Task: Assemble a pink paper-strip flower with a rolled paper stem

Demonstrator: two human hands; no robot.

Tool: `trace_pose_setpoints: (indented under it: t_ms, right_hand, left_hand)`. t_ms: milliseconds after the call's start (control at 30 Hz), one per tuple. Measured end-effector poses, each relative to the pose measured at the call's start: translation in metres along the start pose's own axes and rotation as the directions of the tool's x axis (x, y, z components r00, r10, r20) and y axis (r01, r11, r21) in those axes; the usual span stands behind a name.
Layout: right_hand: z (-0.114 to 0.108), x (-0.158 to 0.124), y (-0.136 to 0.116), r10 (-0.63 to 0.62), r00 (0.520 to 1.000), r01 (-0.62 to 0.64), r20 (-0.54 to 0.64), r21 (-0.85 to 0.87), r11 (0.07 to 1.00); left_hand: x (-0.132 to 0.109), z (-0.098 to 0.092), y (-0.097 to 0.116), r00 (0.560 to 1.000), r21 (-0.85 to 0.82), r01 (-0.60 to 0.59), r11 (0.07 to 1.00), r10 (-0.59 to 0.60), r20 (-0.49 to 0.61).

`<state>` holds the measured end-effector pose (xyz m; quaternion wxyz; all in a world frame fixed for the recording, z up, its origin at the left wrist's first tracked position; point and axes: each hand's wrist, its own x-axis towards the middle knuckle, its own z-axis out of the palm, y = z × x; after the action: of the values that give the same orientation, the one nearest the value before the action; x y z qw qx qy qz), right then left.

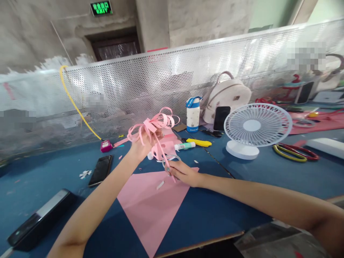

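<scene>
A pink paper flower (149, 125) made of looped strips stands up over the middle of the table. My left hand (141, 146) is closed around it from below, and some fingers are hidden behind the strips. From the flower a narrow pink paper strip (161, 149) slants down toward me. My right hand (184, 172) pinches this strip near its lower end. Close to those fingers shows a thin greyish ring (175, 156), whose kind I cannot make out. Below both hands a pink paper sheet (154, 206) lies with one corner toward me, a small white scrap (160, 185) on it.
Beyond the hands lie cut pink paper (167, 147), a glue stick (185, 146) and a yellow utility knife (199, 142). A bottle (192, 116), a backpack (228, 95) and a white fan (258, 125) stand rightward. Scissors (291, 153) lie beyond; a phone (100, 171) is left.
</scene>
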<state>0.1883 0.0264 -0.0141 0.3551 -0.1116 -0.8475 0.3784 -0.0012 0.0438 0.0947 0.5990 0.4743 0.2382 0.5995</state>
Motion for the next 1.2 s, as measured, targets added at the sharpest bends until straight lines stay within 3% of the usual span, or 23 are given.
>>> trace_pose_setpoints:
  t_ms: [233,467,733,1200]
  right_hand:
    - [0.001,0.0,-0.003,0.012,0.999,-0.012,-0.039,0.022,1.0]
    - [0.0,0.003,-0.004,0.043,0.99,-0.032,-0.134,0.088,0.996]
    - [-0.002,0.004,0.002,0.079,0.972,-0.049,-0.223,0.137,0.989]
    - [-0.003,0.003,0.005,0.136,0.965,-0.081,-0.225,0.237,0.968]
  left_hand:
    - [-0.003,0.012,-0.012,0.995,-0.044,-0.031,0.999,0.035,0.092]
    - [-0.019,0.029,-0.042,0.99,0.021,0.054,0.998,-0.056,0.126]
    - [-0.025,0.028,-0.06,0.981,0.091,0.114,0.989,-0.126,0.145]
    - [-0.027,0.024,-0.072,0.98,0.108,0.133,0.985,-0.147,0.138]
